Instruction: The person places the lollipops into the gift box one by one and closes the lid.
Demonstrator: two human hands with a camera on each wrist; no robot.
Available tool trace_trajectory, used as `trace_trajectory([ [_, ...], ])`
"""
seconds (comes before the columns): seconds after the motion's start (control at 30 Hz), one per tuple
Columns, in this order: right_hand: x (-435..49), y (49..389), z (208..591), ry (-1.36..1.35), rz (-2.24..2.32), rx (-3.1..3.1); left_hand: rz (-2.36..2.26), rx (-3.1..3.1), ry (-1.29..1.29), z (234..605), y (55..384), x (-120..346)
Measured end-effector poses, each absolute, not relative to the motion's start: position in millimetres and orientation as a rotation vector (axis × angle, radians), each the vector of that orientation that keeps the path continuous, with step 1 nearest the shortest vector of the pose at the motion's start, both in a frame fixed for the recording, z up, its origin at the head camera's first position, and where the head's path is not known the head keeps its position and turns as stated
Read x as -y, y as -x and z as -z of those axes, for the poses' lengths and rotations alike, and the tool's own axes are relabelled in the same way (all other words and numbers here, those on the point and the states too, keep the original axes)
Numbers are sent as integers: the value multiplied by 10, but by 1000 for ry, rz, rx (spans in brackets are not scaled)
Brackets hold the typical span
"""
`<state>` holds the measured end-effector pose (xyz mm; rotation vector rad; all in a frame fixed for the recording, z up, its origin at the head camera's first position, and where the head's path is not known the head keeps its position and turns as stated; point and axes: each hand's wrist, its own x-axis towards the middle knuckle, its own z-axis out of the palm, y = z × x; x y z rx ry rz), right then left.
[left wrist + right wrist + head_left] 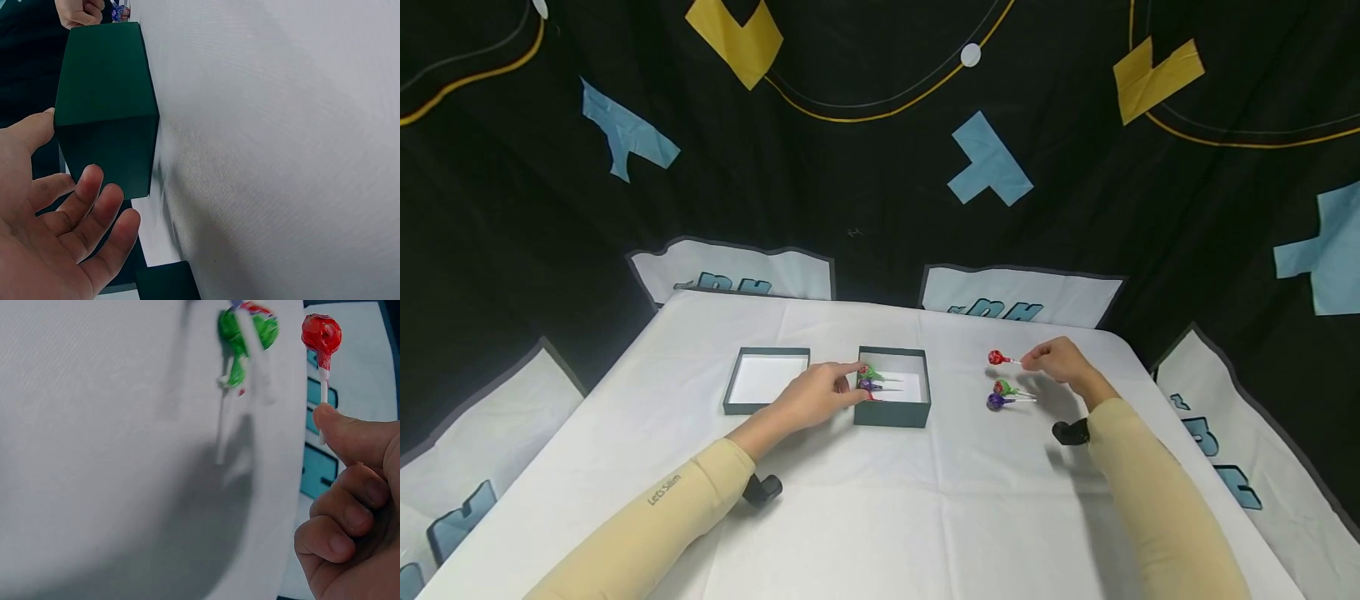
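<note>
My right hand pinches the white stick of a red lollipop between thumb and finger, raised over the table in the right wrist view. Below it, a green lollipop and a purple lollipop lie side by side on the cloth. My left hand is at the left wall of a dark green box, its fingers loosely spread and its thumb at the box edge in the left wrist view. Inside the box lie a green lollipop, a purple one and a red one, partly hidden by my thumb.
A shallow dark green tray with a white inside lies left of the box. White cloth covers the table. A black curtain with blue and yellow tape stands behind it.
</note>
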<state>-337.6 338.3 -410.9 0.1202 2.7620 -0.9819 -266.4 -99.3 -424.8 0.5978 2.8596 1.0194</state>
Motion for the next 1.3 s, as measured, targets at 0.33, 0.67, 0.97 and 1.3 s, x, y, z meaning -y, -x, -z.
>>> trace_trajectory([
  [0.33, -3192, 3370, 3908, -90, 1022, -2773, -1025, -2863, -609, 4272, 2672, 992],
  [0.67, -2922, 3329, 3728, 24, 1028, -2765, -1023, -2855, -601, 4277, 2687, 994],
  [0.97, -2648, 3323, 3600, 117, 984, -2762, -1022, -2852, -601, 4281, 2690, 1003],
  [1.3, -2297, 3289, 3512, 222, 891, -2758, -1013, -2853, -598, 4270, 2684, 993],
])
